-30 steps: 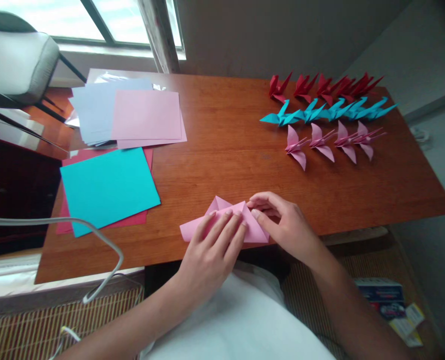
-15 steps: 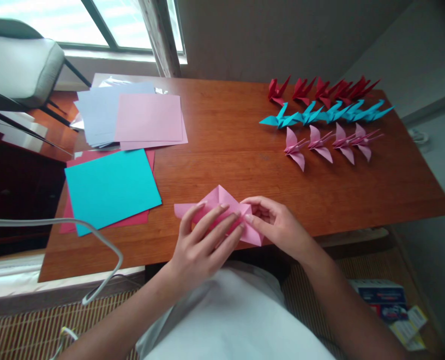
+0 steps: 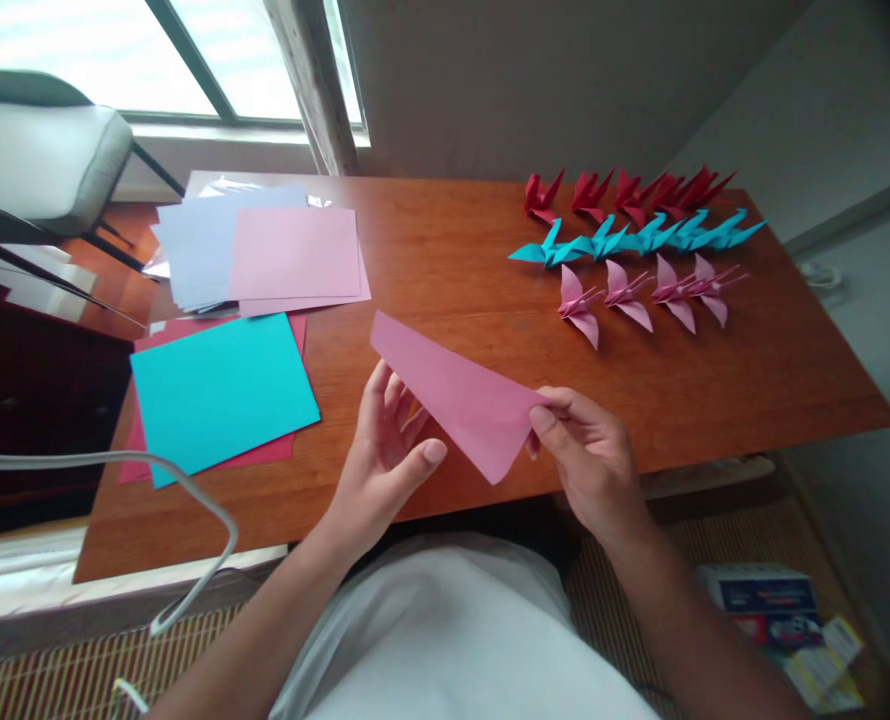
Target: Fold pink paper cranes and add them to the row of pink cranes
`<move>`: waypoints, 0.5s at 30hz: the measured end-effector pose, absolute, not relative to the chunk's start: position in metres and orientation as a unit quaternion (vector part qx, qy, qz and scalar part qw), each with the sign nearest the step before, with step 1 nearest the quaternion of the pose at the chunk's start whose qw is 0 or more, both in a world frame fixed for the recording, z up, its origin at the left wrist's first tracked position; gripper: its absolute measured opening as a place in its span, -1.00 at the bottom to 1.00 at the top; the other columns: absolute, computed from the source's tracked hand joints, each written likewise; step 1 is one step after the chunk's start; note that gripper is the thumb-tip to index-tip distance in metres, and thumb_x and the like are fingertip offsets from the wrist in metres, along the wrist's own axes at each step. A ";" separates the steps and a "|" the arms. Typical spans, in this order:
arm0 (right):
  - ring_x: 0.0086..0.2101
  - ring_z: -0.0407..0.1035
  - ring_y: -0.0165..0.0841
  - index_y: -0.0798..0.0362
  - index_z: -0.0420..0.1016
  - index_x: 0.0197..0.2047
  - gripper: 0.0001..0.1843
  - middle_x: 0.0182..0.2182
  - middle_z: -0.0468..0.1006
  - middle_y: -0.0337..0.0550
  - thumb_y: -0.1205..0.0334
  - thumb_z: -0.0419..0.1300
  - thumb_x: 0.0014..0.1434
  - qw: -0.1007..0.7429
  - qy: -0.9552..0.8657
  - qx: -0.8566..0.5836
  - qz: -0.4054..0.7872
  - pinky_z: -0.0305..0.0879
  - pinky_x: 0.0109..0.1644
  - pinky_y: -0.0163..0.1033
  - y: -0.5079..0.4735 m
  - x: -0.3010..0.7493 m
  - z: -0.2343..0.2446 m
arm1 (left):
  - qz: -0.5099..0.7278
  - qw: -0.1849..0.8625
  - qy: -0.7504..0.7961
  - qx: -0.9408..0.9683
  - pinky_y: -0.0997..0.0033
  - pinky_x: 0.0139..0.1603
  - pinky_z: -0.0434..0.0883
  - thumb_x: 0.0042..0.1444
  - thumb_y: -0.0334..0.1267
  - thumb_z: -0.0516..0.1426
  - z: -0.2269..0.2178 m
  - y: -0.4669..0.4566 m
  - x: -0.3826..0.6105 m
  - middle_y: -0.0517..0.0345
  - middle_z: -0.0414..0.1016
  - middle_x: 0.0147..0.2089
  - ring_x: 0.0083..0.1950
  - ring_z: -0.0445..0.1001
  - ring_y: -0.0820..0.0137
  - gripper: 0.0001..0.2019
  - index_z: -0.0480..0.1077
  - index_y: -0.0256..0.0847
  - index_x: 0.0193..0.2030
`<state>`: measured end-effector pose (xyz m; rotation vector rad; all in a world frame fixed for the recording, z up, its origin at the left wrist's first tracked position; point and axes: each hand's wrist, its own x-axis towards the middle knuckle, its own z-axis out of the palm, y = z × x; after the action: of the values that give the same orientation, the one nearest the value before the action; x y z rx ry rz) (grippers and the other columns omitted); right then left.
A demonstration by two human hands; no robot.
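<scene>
A folded pink paper (image 3: 460,395) hangs lifted above the wooden table (image 3: 452,260), showing a flat triangular face. My right hand (image 3: 591,460) pinches its right corner between thumb and fingers. My left hand (image 3: 385,450) is under the sheet's left part, fingers spread and touching its underside, thumb free in front. Rows of finished paper cranes lie at the far right: red cranes (image 3: 625,190), teal cranes (image 3: 632,238) and pink cranes (image 3: 640,292).
Stacks of flat sheets lie at the left: pale blue and pink paper (image 3: 265,250) behind, a teal sheet (image 3: 220,390) on red paper in front. A grey chair (image 3: 40,150) stands by the window. A white cable (image 3: 190,500) loops off the table's left front edge.
The pink paper was pressed on the table under both hands. It has been lifted and turned over, now showing a plain flat side. My left hand opened beneath it.
</scene>
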<state>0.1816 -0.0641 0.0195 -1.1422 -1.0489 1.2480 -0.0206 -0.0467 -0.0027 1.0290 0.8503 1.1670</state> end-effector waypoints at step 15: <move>-0.30 0.45 -0.37 -0.01 0.57 -0.22 -0.91 -0.33 0.60 -0.23 0.21 0.25 0.32 0.447 -0.578 -0.556 0.397 0.37 -0.18 -0.26 -0.053 0.173 0.028 | 0.489 0.700 0.401 0.333 0.28 0.04 0.53 -0.07 -0.28 0.46 -0.005 -0.045 0.002 0.03 0.63 0.00 -0.01 0.60 0.24 -0.51 0.47 -0.17 0.02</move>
<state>0.1734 -0.0533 0.0282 -1.3758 -1.4320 0.9824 0.0015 -0.0446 -0.0053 0.7410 0.8926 1.0900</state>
